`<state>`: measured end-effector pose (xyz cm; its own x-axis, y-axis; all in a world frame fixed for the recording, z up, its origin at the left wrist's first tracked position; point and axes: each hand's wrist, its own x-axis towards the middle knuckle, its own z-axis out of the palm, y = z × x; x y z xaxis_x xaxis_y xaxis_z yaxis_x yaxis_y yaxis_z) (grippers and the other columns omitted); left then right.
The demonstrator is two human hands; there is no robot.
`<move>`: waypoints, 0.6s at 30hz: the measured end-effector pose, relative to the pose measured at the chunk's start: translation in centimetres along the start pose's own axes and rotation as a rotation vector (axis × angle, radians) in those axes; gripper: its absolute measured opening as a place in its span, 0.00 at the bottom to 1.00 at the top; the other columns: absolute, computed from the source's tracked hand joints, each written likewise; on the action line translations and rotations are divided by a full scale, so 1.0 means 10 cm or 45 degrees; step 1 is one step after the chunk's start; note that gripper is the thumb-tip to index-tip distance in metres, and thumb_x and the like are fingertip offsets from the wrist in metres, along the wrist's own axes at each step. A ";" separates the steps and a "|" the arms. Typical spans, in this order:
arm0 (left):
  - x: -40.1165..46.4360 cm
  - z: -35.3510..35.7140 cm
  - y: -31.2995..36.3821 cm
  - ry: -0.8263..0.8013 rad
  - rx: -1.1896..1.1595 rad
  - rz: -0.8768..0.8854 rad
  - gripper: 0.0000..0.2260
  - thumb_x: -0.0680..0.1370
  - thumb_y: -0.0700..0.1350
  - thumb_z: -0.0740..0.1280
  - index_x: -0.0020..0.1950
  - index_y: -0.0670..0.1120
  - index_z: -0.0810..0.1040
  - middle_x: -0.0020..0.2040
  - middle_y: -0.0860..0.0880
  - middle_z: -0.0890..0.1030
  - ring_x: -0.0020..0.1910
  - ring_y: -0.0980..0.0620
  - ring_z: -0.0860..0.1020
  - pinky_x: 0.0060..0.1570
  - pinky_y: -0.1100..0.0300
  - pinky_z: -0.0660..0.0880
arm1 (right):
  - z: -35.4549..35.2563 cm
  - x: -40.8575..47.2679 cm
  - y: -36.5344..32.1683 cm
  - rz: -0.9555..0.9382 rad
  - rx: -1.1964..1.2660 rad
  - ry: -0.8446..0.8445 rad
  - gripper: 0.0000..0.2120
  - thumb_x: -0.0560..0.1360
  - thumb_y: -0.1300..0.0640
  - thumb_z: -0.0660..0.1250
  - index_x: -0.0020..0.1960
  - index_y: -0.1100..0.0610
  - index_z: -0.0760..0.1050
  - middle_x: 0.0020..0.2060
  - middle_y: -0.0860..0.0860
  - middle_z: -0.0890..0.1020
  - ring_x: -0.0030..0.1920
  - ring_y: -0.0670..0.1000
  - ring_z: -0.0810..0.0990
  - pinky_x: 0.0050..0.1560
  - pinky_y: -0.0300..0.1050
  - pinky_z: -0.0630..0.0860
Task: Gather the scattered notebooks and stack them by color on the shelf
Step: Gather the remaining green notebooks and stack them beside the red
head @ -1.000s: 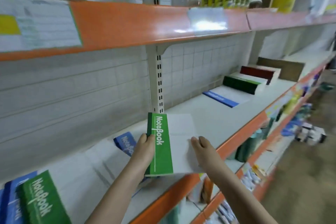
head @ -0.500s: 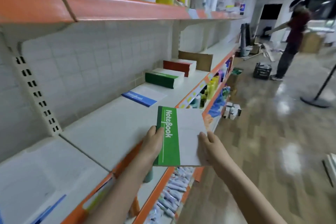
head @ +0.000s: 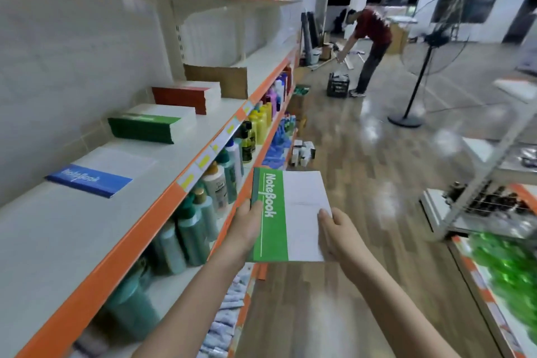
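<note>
A: In front of the shelf, out over the aisle floor, what are the hands carrying?

B: One green notebook, held flat and face up with its white part to the right. The left hand grips the green spine edge, thumb on top of the cover. The right hand grips the white edge the same way, thumb on the cover and the other fingers hidden beneath it. So both sets of fingers are grasping that notebook.

A: Is it touching the shelf?

B: No. It is in the air, just beyond the shelf's orange front edge and above the lower tiers of bottles.

A: What already lies on that shelf?

B: A blue notebook lies nearest, flat and alone. Further along is the green stack, and behind that the red stack. The three are apart from one another, in a row along the shelf. A piece of brown cardboard stands upright just beyond the red stack.

A: And the rest of the room?

B: Down the aisle a person in a red shirt bends forward over a dark crate on the wooden floor. A standing fan is to the right of that person. Small white boxes sit on the floor near the shelf's foot, and blurred green items fill the shelf at the right edge.
</note>
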<state>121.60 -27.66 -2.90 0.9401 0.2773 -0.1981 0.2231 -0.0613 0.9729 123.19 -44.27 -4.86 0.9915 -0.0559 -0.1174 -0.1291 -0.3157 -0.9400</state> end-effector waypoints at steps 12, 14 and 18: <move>1.67 0.52 0.50 -0.120 0.031 0.044 0.12 0.82 0.43 0.55 0.63 0.42 0.73 0.43 0.49 0.81 0.35 0.55 0.81 0.26 0.68 0.72 | -0.07 1.73 -0.28 0.055 -0.026 0.014 0.14 0.82 0.52 0.52 0.53 0.60 0.71 0.45 0.55 0.77 0.40 0.51 0.73 0.36 0.41 0.66; 1.95 0.53 0.63 -0.120 0.053 0.021 0.12 0.82 0.44 0.55 0.59 0.42 0.75 0.41 0.48 0.81 0.36 0.53 0.81 0.30 0.64 0.73 | -0.03 2.03 -0.40 0.038 -0.041 0.002 0.14 0.82 0.51 0.52 0.53 0.59 0.71 0.45 0.54 0.77 0.40 0.50 0.74 0.36 0.41 0.67; 2.43 0.45 0.83 -0.072 0.096 -0.012 0.11 0.82 0.48 0.55 0.56 0.44 0.74 0.47 0.45 0.82 0.44 0.47 0.81 0.39 0.58 0.74 | 0.12 2.52 -0.66 0.003 -0.035 -0.053 0.14 0.82 0.51 0.51 0.54 0.58 0.70 0.47 0.52 0.78 0.42 0.49 0.76 0.35 0.41 0.69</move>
<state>147.49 -25.75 -0.19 0.9506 0.2234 -0.2155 0.2484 -0.1313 0.9597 149.08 -42.50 -2.01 0.9909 -0.0176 -0.1332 -0.1312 -0.3412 -0.9308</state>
